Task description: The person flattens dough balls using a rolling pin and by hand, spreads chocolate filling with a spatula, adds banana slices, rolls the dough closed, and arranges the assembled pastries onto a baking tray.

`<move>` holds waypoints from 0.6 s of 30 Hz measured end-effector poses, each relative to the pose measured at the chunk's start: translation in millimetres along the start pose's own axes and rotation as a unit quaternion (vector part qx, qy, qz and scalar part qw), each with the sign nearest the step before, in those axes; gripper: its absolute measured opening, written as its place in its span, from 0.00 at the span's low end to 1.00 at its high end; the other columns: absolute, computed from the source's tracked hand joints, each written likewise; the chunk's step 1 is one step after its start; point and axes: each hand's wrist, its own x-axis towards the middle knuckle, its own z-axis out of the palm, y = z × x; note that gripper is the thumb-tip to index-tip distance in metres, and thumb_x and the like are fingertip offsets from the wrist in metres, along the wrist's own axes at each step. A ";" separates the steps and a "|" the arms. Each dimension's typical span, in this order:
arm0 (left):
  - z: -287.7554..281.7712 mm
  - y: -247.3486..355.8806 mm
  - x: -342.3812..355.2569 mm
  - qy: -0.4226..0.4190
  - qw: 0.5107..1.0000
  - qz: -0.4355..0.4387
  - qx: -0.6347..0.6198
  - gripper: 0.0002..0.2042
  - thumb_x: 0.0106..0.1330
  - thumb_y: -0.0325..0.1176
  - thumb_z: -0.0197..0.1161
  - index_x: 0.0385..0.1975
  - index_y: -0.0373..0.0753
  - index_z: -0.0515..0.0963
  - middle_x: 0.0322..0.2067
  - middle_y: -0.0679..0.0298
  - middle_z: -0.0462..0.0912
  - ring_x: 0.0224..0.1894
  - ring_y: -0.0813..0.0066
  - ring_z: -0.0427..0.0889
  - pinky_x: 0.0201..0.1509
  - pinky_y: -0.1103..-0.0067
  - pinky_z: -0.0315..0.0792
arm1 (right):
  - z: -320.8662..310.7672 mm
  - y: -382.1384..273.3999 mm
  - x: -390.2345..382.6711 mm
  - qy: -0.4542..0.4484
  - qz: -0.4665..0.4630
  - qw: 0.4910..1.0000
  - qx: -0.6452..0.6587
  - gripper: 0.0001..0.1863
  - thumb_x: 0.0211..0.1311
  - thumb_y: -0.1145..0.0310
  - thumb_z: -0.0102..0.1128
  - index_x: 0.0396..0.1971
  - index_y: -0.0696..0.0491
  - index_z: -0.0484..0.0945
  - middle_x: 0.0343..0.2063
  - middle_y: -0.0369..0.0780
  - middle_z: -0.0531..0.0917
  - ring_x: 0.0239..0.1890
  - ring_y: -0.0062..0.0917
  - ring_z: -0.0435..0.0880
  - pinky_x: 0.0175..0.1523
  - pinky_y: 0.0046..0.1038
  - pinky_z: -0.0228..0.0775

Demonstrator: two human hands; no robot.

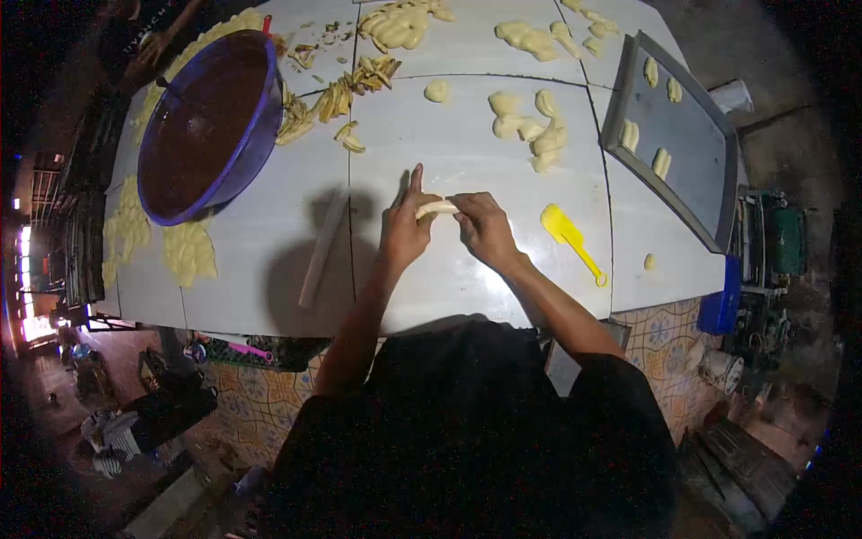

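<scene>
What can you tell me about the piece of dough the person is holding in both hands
The piece of dough is pale yellow, soft-looking and shaped into a short roll. It lies crosswise just above the white table, pinched between the left hand at one end and the right hand at the other. Only its middle and top show; the fingers cover both ends. Whether it touches the table cannot be told.

dim scene, overhead light hitting the white table point(467, 135), glaring near its front edge. head shadow is falling left of the hands. fisheye is bending table edges, corners vignetting to black. window point(27, 260) at far left is blowing out.
</scene>
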 end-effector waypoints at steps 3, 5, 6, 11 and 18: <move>-14.3 21.0 -17.8 -0.038 0.991 -0.081 -0.099 0.33 0.59 0.17 0.66 0.66 0.37 0.66 0.50 0.51 0.84 0.56 0.61 0.80 0.58 0.69 0.74 | -24.9 -25.3 3.0 -0.089 0.129 0.983 0.100 0.15 0.59 0.79 0.59 0.47 0.57 0.82 0.42 0.46 0.84 0.43 0.35 0.81 0.48 0.32 0.74; -12.9 10.9 -57.8 -0.018 0.997 0.040 -0.060 0.39 0.58 0.17 0.68 0.71 0.43 0.62 0.51 0.56 0.84 0.49 0.67 0.85 0.54 0.72 0.78 | -42.6 -50.3 -7.5 -0.174 0.068 0.976 0.113 0.19 0.53 0.81 0.60 0.47 0.54 0.82 0.43 0.46 0.84 0.47 0.45 0.81 0.53 0.39 0.74; -14.8 29.8 -75.1 -0.051 0.998 -0.020 -0.008 0.38 0.58 0.18 0.68 0.71 0.42 0.63 0.55 0.53 0.81 0.53 0.63 0.84 0.56 0.72 0.78 | -47.1 -41.1 -24.6 -0.211 0.033 0.971 0.109 0.19 0.51 0.82 0.60 0.46 0.55 0.81 0.46 0.46 0.84 0.48 0.44 0.81 0.54 0.39 0.74; -24.4 42.2 -144.5 -0.030 0.999 0.014 0.000 0.30 0.58 0.22 0.67 0.64 0.38 0.72 0.58 0.51 0.76 0.60 0.52 0.75 0.63 0.67 0.72 | -43.3 -37.3 -47.6 -0.294 -0.060 0.950 0.086 0.22 0.55 0.81 0.60 0.53 0.57 0.78 0.50 0.46 0.82 0.54 0.44 0.80 0.60 0.41 0.73; -2.2 -20.0 -167.4 0.242 0.964 -0.110 -0.026 0.16 0.68 0.22 0.59 0.55 0.36 0.76 0.45 0.52 0.83 0.49 0.57 0.82 0.53 0.68 0.75 | -4.4 -1.5 164.6 -0.005 -0.016 0.995 -0.095 0.22 0.58 0.68 0.62 0.50 0.66 0.74 0.46 0.60 0.78 0.47 0.51 0.79 0.55 0.43 0.72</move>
